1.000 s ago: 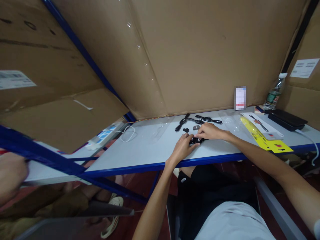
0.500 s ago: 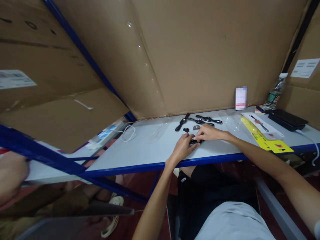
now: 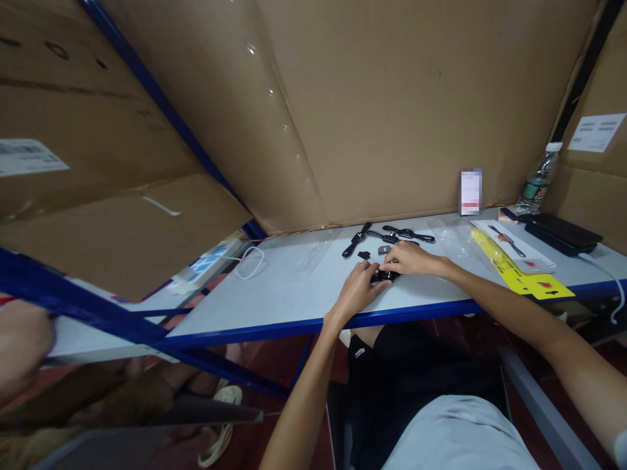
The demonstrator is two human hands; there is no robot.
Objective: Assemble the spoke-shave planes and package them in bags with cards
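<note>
Shifting slightly: right hand (image 3: 407,257) at tool (image 3: 388,275)

table (image 3: 274,287): pale grey, blue front edge
handled tool (image 3: 386,275): black
tools (image 3: 357,240), towards back edge: black
card (image 3: 551,287), front edge: yellow, black print

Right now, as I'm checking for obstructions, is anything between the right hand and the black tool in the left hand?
Nothing visible: the right hand touches the black tool, which the left hand holds. The small black piece and grey plate lie farther back.
</note>
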